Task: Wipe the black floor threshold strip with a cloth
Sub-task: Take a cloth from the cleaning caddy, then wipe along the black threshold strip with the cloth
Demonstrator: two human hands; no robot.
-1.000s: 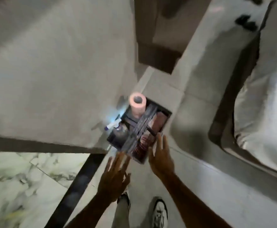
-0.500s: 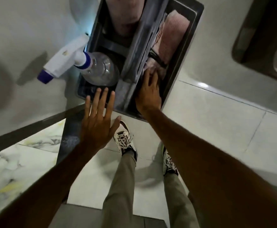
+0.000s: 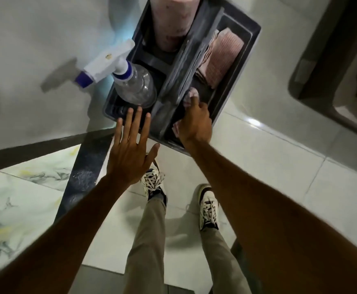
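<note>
Caddy (image 3: pixel 232 98): dark grey, with a central handle bar dividing it into compartments; stands on the pale floor tiles (image 3: pixel 268 162) against the wall (image 3: pixel 35 49).

Left side of caddy: spray bottle (image 3: pixel 135 85), clear body, white trigger head with blue nozzle pointing out over the rim toward the wall. Beyond it, a pink roll (image 3: pixel 173 20), upright, its top cut off by the frame edge.

Right side of caddy: folded pink checked cloths (image 3: pixel 222 60) stacked at the far end. At the near end, a crumpled pink cloth (image 3: pixel 191 96).

Right hand (image 3: pixel 194 124): reaches down into the right compartment, fingers curled around the crumpled cloth — fabric shows above the fingertips and at the side of the palm.

Left hand (image 3: pixel 131 153): flat and spread, all fingers extended, nothing in it; fingertips overlap the near rim of the caddy just below the bottle. Contact cannot be told.

Strip (image 3: pixel 82 175): black, speckled with pale dust, running along the floor between the marbled tiles (image 3: pixel 14 198) at left and the plain tiles — its far end near the caddy's near-left corner, partly under the left forearm.

2 sneakers (image 3: pixel 153 183), white with dark panels, and beige trousers (image 3: pixel 148 240) stand on the plain tiles just right of the strip.
</note>
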